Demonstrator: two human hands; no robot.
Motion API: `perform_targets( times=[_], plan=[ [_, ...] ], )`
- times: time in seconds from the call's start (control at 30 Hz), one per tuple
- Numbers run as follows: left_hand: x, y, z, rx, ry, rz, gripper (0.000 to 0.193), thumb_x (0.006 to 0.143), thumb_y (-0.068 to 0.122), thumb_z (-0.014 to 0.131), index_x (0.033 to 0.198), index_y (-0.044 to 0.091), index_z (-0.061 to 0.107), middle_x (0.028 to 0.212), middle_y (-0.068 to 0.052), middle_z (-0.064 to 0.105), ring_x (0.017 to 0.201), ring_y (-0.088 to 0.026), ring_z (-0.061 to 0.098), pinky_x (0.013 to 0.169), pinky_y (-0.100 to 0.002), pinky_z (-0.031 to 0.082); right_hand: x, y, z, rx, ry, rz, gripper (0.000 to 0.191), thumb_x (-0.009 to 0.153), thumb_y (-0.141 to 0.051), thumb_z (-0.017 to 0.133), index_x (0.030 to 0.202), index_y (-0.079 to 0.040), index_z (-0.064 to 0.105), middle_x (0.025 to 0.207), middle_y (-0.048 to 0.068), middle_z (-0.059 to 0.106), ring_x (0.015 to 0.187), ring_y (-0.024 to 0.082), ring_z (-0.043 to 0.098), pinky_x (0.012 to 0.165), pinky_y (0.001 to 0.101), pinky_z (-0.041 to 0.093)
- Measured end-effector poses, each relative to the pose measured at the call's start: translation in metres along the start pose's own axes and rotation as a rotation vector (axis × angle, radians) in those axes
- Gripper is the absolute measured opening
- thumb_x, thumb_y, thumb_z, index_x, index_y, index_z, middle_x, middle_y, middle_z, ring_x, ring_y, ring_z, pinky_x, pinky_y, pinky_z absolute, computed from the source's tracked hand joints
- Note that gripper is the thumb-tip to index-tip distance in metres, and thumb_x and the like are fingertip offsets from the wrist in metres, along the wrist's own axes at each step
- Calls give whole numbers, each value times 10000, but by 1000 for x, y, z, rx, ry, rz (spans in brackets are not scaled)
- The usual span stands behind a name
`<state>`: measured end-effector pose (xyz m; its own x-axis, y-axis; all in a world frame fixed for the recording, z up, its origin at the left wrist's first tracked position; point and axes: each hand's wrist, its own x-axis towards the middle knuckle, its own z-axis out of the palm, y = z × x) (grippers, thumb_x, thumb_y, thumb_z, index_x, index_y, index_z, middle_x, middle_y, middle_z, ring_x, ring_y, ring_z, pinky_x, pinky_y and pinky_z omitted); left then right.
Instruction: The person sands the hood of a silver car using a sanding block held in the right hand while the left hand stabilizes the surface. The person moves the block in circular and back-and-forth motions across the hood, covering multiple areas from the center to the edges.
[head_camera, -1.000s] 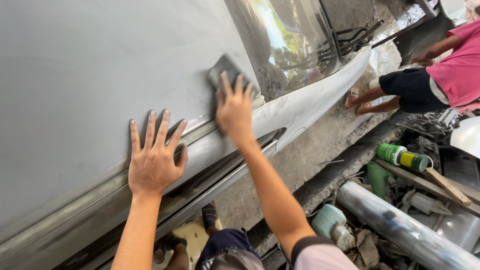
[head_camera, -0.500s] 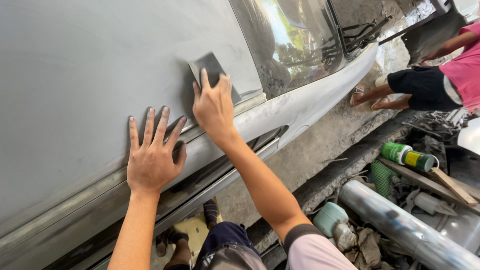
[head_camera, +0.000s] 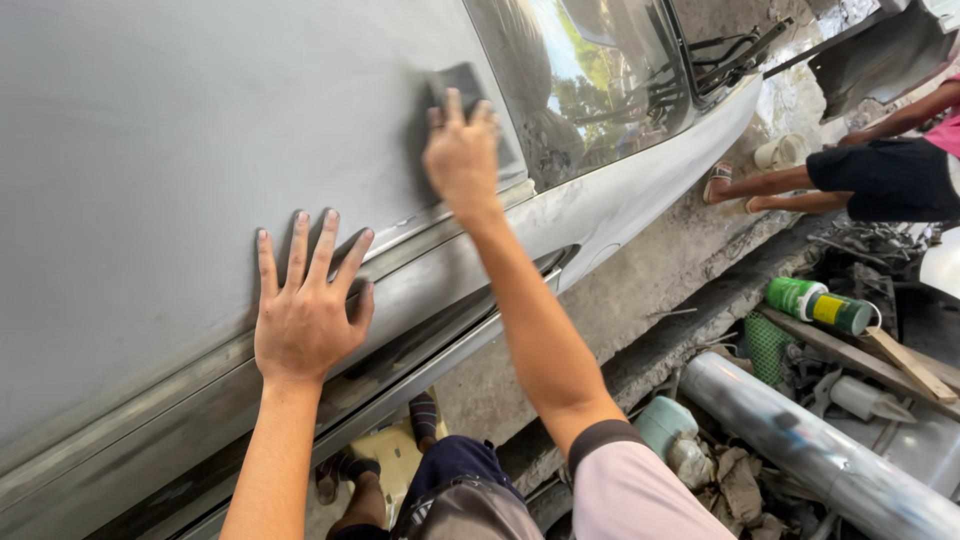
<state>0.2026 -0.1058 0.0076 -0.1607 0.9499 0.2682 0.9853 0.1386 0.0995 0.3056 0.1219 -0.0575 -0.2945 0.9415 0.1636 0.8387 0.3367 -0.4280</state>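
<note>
Since half a second ago your right hand (head_camera: 462, 150) has slid the sanding block (head_camera: 462, 85) further up the grey car panel (head_camera: 200, 150), closer to the rear window (head_camera: 590, 80), while your left hand (head_camera: 305, 310) has stayed planted in the same spot.

That block sits under your right fingertips, pressed flat against the panel just beside the lower corner of the glass — only its upper edge and one corner show above your fingers. It is dark grey, flat and roughly rectangular, a little blurred. Your right hand is pressing on it with fingers laid over its face; whether they curl round its edges cannot be told.

Your left hand lies open, fingers spread, palm flat on the panel just above the body crease, well below and to the left of the block.

Around the block the paint is dull, matt grey, with a darker smear just left of it.

Off to the right, another person's legs (head_camera: 800, 180) rest on the concrete floor (head_camera: 640, 300), and a green bottle (head_camera: 815, 305) lies near a metal pipe (head_camera: 800, 440).
</note>
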Motion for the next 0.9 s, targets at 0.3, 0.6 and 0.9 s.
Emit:
perform_targets(
  times=[0.3, 0.6, 0.9],
  plan=[
    [1, 1, -2, 6, 3, -7, 488, 973, 382, 557, 1443, 283, 642, 1568, -88, 535, 1499, -327, 428, 1267, -596, 243, -21, -15, 19, 68, -20, -202, 548, 1087, -377, 416, 1508, -33, 485, 1461, 478, 397, 1394, 648, 361, 1198, 617, 306],
    [2, 2, -3, 19, 8, -8, 498, 957, 385, 547, 1433, 278, 647, 1561, -83, 539, 1491, -317, 440, 1265, -591, 241, -45, -30, 5, 90, 8, -234, 543, 1095, -333, 452, 1514, 12, 468, 1475, 509, 343, 1407, 669, 303, 1194, 660, 266],
    [3, 2, -6, 9, 5, -16, 489, 954, 379, 555, 1429, 294, 635, 1550, -89, 540, 1474, -325, 442, 1265, -586, 245, 1, -8, -6, 28, 21, -12, 535, 1089, -350, 436, 1504, -13, 468, 1457, 493, 352, 1369, 647, 341, 1148, 653, 302]
  ],
)
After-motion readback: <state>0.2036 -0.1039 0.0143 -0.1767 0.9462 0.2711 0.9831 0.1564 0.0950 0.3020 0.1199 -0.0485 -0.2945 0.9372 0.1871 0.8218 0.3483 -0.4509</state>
